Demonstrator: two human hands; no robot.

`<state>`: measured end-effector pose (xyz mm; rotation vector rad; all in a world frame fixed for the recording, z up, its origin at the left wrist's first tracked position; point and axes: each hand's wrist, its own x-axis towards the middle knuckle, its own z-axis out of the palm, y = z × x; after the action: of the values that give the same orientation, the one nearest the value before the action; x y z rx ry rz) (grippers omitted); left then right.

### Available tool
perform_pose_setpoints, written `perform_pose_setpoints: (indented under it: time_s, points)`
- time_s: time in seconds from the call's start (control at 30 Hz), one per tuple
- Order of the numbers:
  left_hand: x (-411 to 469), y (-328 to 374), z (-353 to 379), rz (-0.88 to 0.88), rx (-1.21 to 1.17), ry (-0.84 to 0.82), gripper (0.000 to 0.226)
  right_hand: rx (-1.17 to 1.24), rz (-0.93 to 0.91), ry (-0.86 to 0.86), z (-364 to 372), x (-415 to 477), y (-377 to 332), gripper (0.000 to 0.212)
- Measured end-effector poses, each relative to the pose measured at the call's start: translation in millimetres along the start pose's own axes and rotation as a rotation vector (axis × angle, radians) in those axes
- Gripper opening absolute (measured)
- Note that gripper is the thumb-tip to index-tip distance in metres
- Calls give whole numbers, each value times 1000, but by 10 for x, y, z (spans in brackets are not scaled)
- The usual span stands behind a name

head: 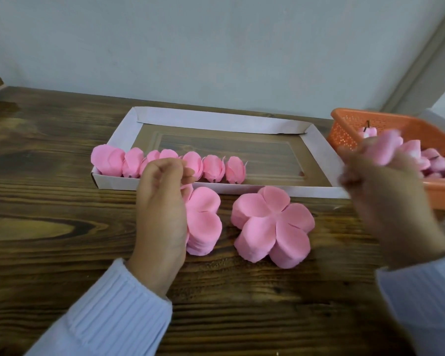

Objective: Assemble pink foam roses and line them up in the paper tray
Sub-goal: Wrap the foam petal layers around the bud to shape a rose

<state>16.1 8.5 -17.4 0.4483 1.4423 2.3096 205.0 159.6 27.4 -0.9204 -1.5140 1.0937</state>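
Gripping a soft pink foam rose bud (pixel 385 147) at the right of the frame, the person's right hand (pixel 380 191) hangs blurred over the near rim of the orange perforated plastic basket (pixel 350 129), where more pink buds lie heaped. At centre-left, the left hand (pixel 162 196) has its fingers curled above the left stack of pink 5-petal foam cut-outs (pixel 203 222); whether it pinches a sheet I cannot tell. The right stack of pink 5-petal foam cut-outs (pixel 272 222) lies just beside it, at lower centre. The finished pink foam roses (pixel 213 168), 6 or 7 with the hand hiding part of the count, stand in 1 row along the near wall of the white folded paper tray (pixel 216 119), filling its left half. The left knuckles sit very near that row, so a careless lift could probably topple a rose or nudge the light tray askew. The thin sheets may also cling, so that 2 come up together, and a hard squeeze could crush the bud. The tray's right half is open for more roses. The dark brown wooden table (pixel 49 176) offers free room at left and along the bottom of the frame, while the basket crowds the tray's right wall.
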Motion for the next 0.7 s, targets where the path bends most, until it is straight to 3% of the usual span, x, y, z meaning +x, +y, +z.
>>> perform_pose_setpoints:
  time_s: [0.07, 0.13, 0.27, 0.4, 0.53, 0.7]
  points:
    - [20, 9, -4, -8, -16, -10, 33, -228, -167, -208, 260, -160, 134, 21]
    - [39, 18, -5, -21, -28, -15, 28, -446, -284, -305, 415, -258, 241, 22]
    - [37, 15, -1, -23, -18, -14, 27, -522, -284, -278, 424, -243, 394, 11]
    - [26, 8, 4, -13, -18, -28, 31, -631, -266, -325, 377, -221, 449, 25]
    - [18, -2, 11, -12, -23, -33, 29, -646, -284, -313, 378, -257, 444, 11]
    - [16, -14, 14, -2, -2, -42, 32, -665, -344, -281, 372, -284, 439, 9]
